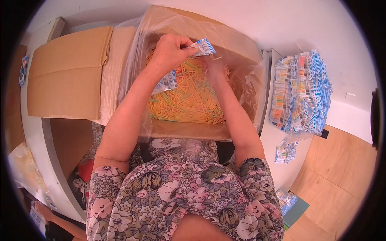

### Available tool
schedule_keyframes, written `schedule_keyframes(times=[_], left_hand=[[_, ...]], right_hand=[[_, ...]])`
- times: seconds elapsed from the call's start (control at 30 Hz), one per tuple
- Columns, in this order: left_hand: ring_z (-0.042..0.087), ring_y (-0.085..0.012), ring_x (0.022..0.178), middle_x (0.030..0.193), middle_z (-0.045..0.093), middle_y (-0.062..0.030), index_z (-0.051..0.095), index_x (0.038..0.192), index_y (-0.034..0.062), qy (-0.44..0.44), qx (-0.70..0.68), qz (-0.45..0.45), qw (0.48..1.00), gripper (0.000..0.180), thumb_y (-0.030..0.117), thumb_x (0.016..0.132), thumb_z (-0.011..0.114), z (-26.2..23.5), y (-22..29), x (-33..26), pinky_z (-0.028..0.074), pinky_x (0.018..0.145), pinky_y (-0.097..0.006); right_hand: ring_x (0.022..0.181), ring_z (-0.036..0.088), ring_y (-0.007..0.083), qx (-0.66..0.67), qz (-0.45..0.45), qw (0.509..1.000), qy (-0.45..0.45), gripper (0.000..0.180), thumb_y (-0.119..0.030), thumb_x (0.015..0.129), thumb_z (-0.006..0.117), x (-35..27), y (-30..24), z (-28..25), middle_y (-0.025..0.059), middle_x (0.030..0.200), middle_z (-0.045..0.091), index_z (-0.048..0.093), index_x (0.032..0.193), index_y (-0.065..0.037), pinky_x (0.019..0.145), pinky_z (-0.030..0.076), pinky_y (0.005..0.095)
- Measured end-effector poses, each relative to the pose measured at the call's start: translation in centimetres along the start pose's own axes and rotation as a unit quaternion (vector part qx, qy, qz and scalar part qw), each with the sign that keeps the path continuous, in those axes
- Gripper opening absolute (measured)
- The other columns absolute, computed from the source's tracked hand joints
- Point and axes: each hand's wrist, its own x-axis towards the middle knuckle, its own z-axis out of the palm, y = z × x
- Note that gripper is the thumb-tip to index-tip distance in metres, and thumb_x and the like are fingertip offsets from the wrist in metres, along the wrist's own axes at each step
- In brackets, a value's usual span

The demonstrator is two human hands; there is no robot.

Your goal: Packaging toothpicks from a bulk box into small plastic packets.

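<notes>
Above a cardboard box (181, 131) lined with clear plastic, my left hand (171, 50) pinches a small blue-and-white packet (204, 47). My right hand (214, 67) is just below and to the right of that packet, inside the box, and its fingers are smeared by motion. A pale thin stick (217, 58) shows beside it; whether the hand holds it is unclear. Loose thin sticks (183, 100) in yellow, orange and green fill the box. A second blue-and-white packet (165, 83) lies over them, partly hidden by my left forearm.
Filled packets (301, 92) are heaped on the white surface at the right, with a few packets (286, 150) nearer me. A cardboard flap (68, 74) spreads out on the left. At the lower left, another person's hand (43, 210) rests near a packet. A green board (296, 213) is at lower right.
</notes>
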Motion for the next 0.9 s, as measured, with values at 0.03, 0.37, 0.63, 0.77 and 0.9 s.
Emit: schedule_keyframes(times=[0.03, 0.37, 0.63, 0.77, 0.9], left_hand=[[0.05, -0.0089, 0.053, 0.059, 0.06, -0.0043, 0.069, 0.08, 0.0005, 0.01, -0.003, 0.01, 1.0, 0.016, 0.015, 0.075, 0.07, -0.1, -0.2, 0.0, 0.044, 0.052, -0.028], [0.051, -0.0098, 0.054, 0.059, 0.061, -0.0061, 0.069, 0.08, 0.0011, 0.023, -0.021, 0.011, 0.999, 0.016, 0.015, 0.074, 0.07, -0.1, -0.6, 0.0, 0.044, 0.054, -0.028], [0.048, -0.0033, 0.061, 0.065, 0.058, 0.0017, 0.067, 0.083, -0.002, 0.005, 0.01, 0.001, 1.0, 0.013, 0.011, 0.08, 0.067, -0.2, 0.0, 0.1, 0.041, 0.055, -0.022], [0.051, -0.0107, 0.051, 0.058, 0.06, -0.0066, 0.069, 0.078, 0.0008, 0.025, -0.034, 0.006, 0.999, 0.015, 0.016, 0.074, 0.068, -0.3, -0.5, 0.1, 0.044, 0.053, -0.029], [0.051, -0.0102, 0.051, 0.058, 0.06, -0.0065, 0.069, 0.079, 0.001, 0.014, -0.009, -0.013, 1.0, 0.016, 0.016, 0.074, 0.069, -0.1, 0.3, 0.2, 0.044, 0.052, -0.029]], right_hand=[[0.047, 0.047, 0.0093, -0.008, 0.012, 1.0, -0.007, 0.014, -0.02, 0.087, 0.06, -0.4, -0.4, 0.2, 0.0011, 0.06, 0.052, 0.059, 0.079, -0.008, 0.037, 0.033, 0.0272], [0.077, 0.067, 0.0285, -0.663, -0.322, 0.673, -0.065, 0.017, -0.013, 0.081, 0.058, -1.3, 0.5, 2.1, 0.0218, 0.083, 0.065, 0.059, 0.09, 0.001, 0.062, 0.052, 0.0376], [0.078, 0.066, 0.0277, -0.769, -0.352, 0.527, -0.078, 0.021, -0.008, 0.079, 0.052, -0.2, 0.1, 2.3, 0.0146, 0.085, 0.067, 0.061, 0.098, -0.004, 0.067, 0.052, 0.0381], [0.081, 0.066, 0.0293, -0.716, -0.338, 0.607, -0.074, 0.026, -0.006, 0.079, 0.053, -3.1, -2.0, 1.4, 0.0169, 0.085, 0.067, 0.061, 0.103, -0.004, 0.068, 0.051, 0.0381], [0.081, 0.066, 0.0251, -0.559, -0.172, 0.81, -0.047, 0.021, -0.012, 0.088, 0.051, -3.8, -1.6, -0.7, 0.0159, 0.084, 0.065, 0.06, 0.103, -0.003, 0.067, 0.051, 0.0387]])
